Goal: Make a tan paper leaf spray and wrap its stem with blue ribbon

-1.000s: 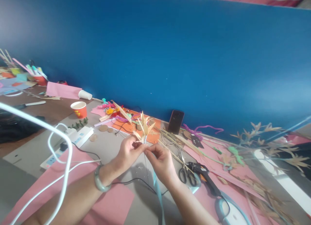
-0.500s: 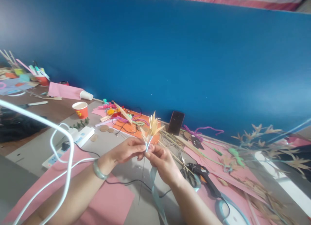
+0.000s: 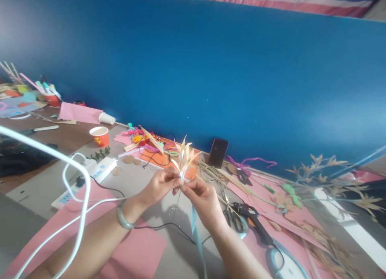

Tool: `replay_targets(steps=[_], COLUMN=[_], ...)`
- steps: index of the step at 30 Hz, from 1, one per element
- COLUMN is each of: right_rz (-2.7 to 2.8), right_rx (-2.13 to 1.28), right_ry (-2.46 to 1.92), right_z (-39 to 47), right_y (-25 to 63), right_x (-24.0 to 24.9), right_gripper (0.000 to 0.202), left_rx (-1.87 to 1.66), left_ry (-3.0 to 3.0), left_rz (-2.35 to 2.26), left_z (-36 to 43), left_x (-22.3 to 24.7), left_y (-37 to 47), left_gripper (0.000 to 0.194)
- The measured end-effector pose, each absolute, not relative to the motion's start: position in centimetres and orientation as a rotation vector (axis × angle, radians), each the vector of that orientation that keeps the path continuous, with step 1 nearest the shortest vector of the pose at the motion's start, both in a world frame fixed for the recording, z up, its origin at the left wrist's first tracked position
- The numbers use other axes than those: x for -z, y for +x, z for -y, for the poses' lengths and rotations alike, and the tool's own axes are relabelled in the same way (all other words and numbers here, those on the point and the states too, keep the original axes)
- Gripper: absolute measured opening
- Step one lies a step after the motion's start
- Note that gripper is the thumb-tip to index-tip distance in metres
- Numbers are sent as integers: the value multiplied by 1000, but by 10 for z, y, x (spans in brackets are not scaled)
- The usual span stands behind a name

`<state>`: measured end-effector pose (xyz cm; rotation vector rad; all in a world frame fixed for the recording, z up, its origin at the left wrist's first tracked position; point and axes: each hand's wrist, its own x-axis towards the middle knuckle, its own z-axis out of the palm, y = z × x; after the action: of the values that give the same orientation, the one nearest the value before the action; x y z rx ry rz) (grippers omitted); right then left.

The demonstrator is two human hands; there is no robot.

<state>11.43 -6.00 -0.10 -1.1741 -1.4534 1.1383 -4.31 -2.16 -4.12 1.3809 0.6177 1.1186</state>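
A pale straw-coloured flower with pointed petals stands upright between my hands, on a thin dark wire stem. My left hand, with a bangle on the wrist, pinches the flower's base between thumb and finger. Right beside it, my right hand is closed in a pinch on light blue tape, whose loose length hangs down below that hand. Some of the tape shows wound at the flower's base. The fingertips of both hands nearly touch and hide the exact joint.
On the right lie a black glue gun, scissors and dried leaf sprays. A phone leans on the blue wall. Left are a paper cup, a power strip and a white cable arching up close to me.
The flower has turned a little and shifted slightly left, its petals now facing differently. My right fingers have moved closer against the left fingertips, and the hanging tape has swung and twisted.
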Motion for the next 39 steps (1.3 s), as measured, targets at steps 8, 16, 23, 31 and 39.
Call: replay_targets(steps=[8, 16, 23, 31, 39], right_rz=[1515, 1520, 1490, 1526, 1742], right_rx=[-997, -961, -945, -956, -679], right_ry=[-1190, -1226, -1241, -1248, -1219], right_z=[64, 67, 69, 68, 63], right_y=[113, 111, 110, 111, 116], right_x=[2, 4, 5, 6, 11], right_gripper=[20, 19, 18, 17, 16], left_rx=[-1212, -1230, -1302, -1370, -1194], left_ry=[1378, 1347, 1350, 1420, 1446], left_rz=[-651, -655, -801, -915, -1018], left_z=[28, 27, 32, 36, 35], left_x=[36, 39, 36, 33, 30], left_y=[-41, -42, -39, -39, -43], left_gripper=[32, 31, 34, 31, 31])
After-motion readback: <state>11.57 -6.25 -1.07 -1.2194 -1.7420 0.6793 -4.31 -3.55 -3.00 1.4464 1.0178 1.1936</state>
